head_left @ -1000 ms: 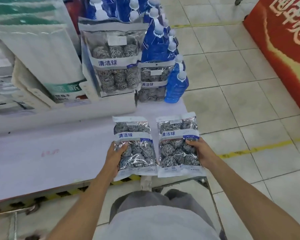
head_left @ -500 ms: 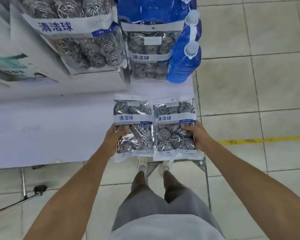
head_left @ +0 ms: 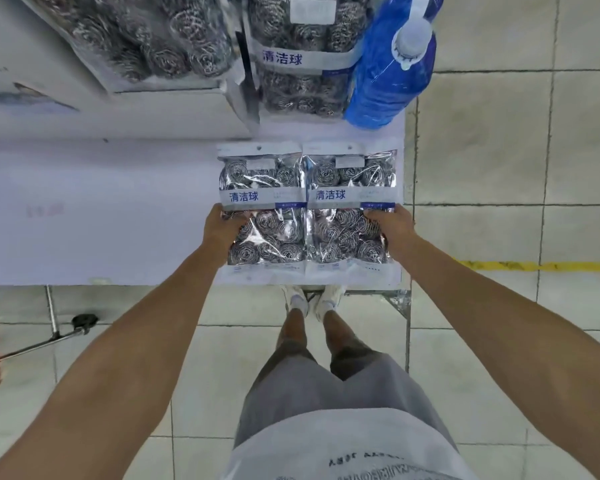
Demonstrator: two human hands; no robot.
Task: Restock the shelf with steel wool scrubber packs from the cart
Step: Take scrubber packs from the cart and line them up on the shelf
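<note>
Left hand [head_left: 222,230] grips left scrubber pack [head_left: 262,209]; right hand [head_left: 394,228] grips right scrubber pack [head_left: 352,207]. Packs side by side, edges touching, over white shelf surface [head_left: 101,209]. Each label reads "清洁球". Stocked pack [head_left: 300,57] behind carries same label, beside blue bottle [head_left: 392,71].

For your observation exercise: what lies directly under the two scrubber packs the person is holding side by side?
Under the left pack and right pack the white shelf surface shows around their edges. Whether they rest on it or hover cannot be told. The fingers beneath are hidden; only the left hand and right hand show.
</note>
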